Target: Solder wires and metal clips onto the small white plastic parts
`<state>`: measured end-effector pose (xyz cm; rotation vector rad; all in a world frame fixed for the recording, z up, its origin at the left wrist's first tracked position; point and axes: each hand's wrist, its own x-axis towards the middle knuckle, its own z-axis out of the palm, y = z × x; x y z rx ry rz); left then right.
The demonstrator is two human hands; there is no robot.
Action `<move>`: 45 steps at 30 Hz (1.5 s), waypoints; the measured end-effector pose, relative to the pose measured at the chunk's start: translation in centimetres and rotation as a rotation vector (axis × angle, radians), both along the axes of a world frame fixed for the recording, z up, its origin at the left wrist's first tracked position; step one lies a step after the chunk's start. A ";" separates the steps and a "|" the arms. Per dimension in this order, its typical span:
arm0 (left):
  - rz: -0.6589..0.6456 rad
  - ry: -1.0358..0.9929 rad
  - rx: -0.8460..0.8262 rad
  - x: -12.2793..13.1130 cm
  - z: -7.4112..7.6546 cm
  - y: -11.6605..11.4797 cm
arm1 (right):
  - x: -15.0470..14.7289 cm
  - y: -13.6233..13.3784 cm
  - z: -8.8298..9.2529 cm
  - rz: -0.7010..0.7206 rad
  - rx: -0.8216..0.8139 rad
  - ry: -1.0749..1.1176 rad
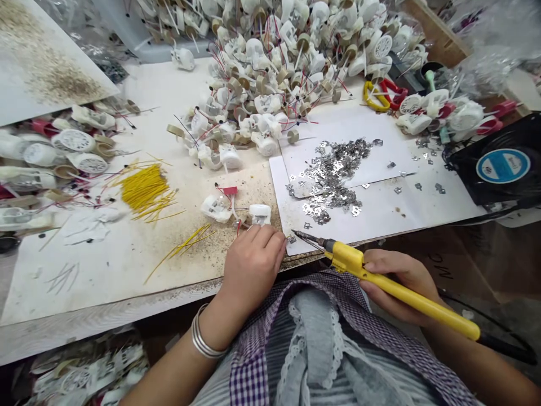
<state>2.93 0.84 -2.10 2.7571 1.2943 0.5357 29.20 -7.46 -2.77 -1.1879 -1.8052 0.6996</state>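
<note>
My right hand (403, 285) is wrapped round the yellow handle of a soldering iron (380, 279), whose dark tip points left toward the table's front edge. My left hand (253, 262) rests on that edge with fingers curled, pinching something small I cannot make out near the iron's tip. Just beyond my left hand lie two white plastic parts (236, 211) joined by red and white wires.
A pile of small silver metal clips (332, 175) lies on white paper (380, 208). A big heap of white wired parts (287, 67) fills the back. Yellow wire pieces (143, 192) lie at left, a black fan (499, 166) at right, more parts (51, 152) far left.
</note>
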 end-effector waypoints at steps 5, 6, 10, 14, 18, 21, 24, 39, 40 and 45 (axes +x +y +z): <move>0.014 0.052 0.008 0.0 0.2 0.0 | -0.2 1.1 1.1 0.179 0.041 -0.056; 0.015 0.055 0.010 0.1 0.3 0.0 | -0.1 1.2 1.2 0.207 0.032 -0.057; 0.028 0.062 -0.001 0.1 0.3 -0.1 | 0.3 1.4 1.3 0.312 0.009 -0.127; 0.039 0.070 -0.008 0.2 0.3 -0.1 | 0.6 1.8 1.9 0.347 0.028 -0.201; 0.045 0.070 0.000 0.3 0.4 -0.1 | 0.9 1.8 2.0 0.301 0.040 -0.133; 0.052 0.070 0.004 0.3 0.4 -0.1 | 1.3 0.9 0.8 0.047 0.091 -0.056; 0.056 0.064 -0.004 0.2 0.2 -0.3 | 1.0 0.4 -1.0 -0.206 0.081 0.001; 0.246 -0.611 -0.776 -14.1 10.6 -3.4 | -3.1 6.4 -2.8 -0.280 0.140 -0.426; 0.320 -0.577 -0.828 -16.6 11.3 -4.3 | -3.0 6.4 -2.9 -0.284 0.144 -0.454; 0.706 -0.202 -1.125 -28.1 9.4 -10.5 | -3.0 6.1 -2.8 -0.363 0.050 -0.483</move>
